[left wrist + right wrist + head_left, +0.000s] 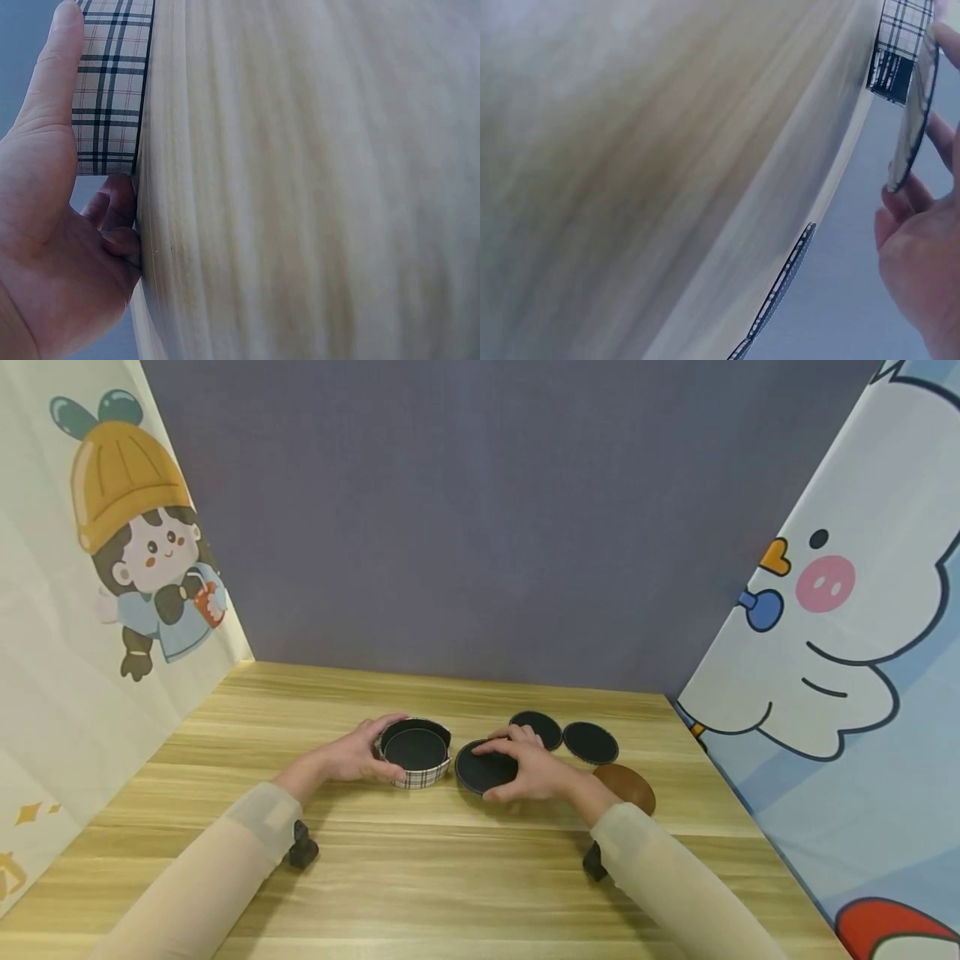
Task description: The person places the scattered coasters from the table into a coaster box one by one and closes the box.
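A round plaid coaster holder (pixel 420 778) with a dark inside stands on the table, and a notch shows in its right wall. My left hand (pixel 356 753) grips it from the left, thumb at the near side and fingers at the far side; the left wrist view shows the thumb along the plaid wall (pixel 112 82). Just right of the holder, my right hand (pixel 536 768) holds a round black coaster (pixel 480 768) by its edge. In the right wrist view this coaster (pixel 915 120) is tilted and raised off the table, its pale underside showing.
Two black coasters lie side by side behind the right hand, one farther left (pixel 540 727) and one farther right (pixel 591 742). A brown round coaster (pixel 630 789) lies partly behind the right wrist. A grey partition (pixel 480 527) closes off the wooden table's (pixel 450 877) back, with printed cloths on both sides.
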`<state>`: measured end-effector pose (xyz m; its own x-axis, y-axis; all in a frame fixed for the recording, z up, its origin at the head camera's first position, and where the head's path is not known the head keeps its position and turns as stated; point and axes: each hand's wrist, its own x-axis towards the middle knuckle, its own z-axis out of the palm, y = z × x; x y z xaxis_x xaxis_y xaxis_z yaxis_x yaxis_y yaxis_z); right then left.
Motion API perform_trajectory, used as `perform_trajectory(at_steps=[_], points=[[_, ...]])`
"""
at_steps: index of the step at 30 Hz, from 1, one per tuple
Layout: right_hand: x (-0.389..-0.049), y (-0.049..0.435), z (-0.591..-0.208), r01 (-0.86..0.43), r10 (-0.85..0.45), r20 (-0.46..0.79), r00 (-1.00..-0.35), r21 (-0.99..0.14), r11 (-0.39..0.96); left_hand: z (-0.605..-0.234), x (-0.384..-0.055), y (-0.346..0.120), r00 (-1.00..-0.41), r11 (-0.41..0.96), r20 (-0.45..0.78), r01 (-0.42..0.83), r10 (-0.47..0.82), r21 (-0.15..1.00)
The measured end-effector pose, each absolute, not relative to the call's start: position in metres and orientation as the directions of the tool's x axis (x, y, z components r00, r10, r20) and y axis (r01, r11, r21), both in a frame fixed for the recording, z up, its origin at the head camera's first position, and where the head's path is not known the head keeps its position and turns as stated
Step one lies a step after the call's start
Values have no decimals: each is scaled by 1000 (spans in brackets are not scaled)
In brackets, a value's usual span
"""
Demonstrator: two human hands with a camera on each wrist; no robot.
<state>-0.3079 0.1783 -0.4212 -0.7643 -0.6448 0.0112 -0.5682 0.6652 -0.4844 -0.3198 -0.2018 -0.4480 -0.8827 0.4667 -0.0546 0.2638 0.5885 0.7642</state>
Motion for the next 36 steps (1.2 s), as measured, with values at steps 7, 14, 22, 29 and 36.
perform_trajectory(at_steps=[7,14,22,29,36], points=[[-310,176,-421,-581,-626,83,-775,-482,656,-447,-320,-201,-880,586,-52,269,471,765],[-313,168,-418,-573,-615,92,-783,-490,657,-447,-318,-200,-878,586,-54,271,476,764],[-320,150,-418,-597,-635,102,-766,-482,642,-446,-319,-200,-882,597,-66,258,466,760],[-325,136,-418,-589,-624,106,-774,-481,649,-445,-318,-201,-881,591,-78,246,467,768],[-330,123,-418,-577,-617,94,-781,-485,657,-444,-318,-200,-879,599,-81,251,471,760]])
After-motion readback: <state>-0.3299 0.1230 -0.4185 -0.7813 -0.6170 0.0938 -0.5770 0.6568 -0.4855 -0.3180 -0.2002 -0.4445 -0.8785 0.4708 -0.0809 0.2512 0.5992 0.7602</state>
